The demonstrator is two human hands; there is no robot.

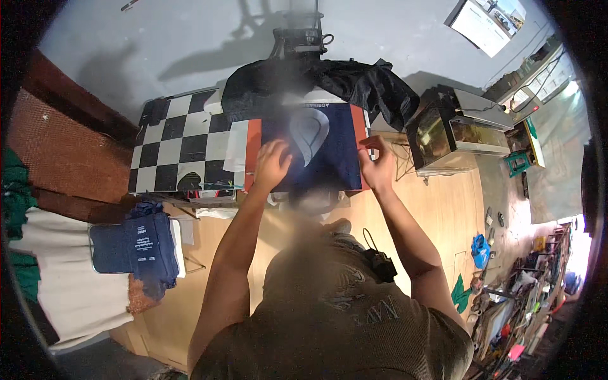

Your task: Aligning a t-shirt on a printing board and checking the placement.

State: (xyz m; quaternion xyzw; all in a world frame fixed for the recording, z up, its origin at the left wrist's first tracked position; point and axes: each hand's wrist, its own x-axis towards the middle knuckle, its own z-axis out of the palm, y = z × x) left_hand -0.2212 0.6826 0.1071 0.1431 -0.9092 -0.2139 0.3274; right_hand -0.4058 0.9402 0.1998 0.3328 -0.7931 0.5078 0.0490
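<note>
A navy cloth (pixel 339 149) with a large pale grey drop-shaped emblem (pixel 309 136) is spread on the table, with orange-red strips showing along both sides. My left hand (pixel 272 166) rests at the cloth's left edge, its fingers bent lightly over the surface. At the opposite edge is my right hand (pixel 377 163), its thumb and curved fingers apart with a gap between them. Both hands look open. A dark blurred shape in the middle of the view hides part of the cloth's near edge.
The table has a black-and-white checkered top (pixel 193 136). Black fabric (pixel 361 85) is draped across its far side. Folded navy garments (pixel 149 244) lie at the left beside cream cloth (pixel 73 272). A glass-sided cabinet (pixel 453 133) stands right. Cluttered racks (pixel 513 304) fill the lower right.
</note>
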